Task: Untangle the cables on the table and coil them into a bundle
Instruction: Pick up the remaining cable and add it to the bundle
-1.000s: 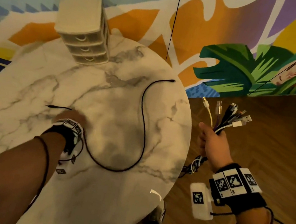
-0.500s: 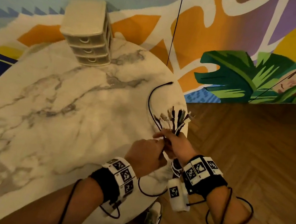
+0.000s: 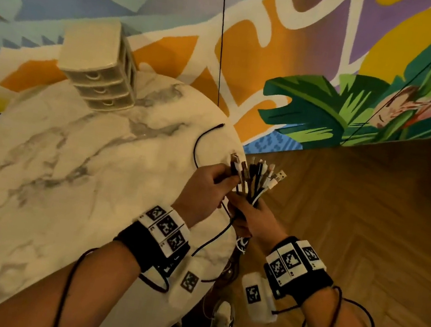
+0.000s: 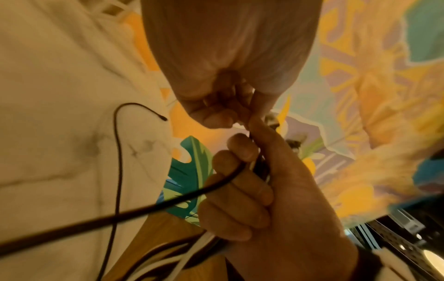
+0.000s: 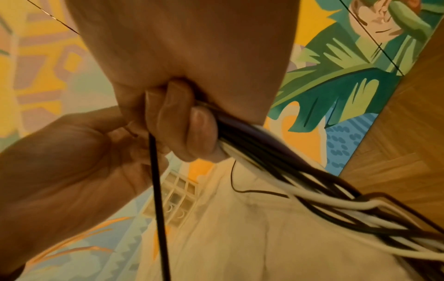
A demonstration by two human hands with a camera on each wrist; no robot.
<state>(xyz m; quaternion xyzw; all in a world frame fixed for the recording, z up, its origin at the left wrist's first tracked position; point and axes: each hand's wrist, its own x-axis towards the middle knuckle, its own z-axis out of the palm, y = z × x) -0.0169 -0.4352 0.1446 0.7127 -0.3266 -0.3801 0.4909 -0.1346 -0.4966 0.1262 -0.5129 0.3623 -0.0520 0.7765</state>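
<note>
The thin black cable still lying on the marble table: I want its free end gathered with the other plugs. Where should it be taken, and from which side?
Probably pinch the thin black cable just behind its small plug tip, coming from above. That end lies flat and free near the round marble table edge, while its other end already runs to the bundle of black and white cables that the right hand grips and the left hand pinches.

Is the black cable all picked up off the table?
No. The black cable loops on the table, while the left hand pinches its other end.
</note>
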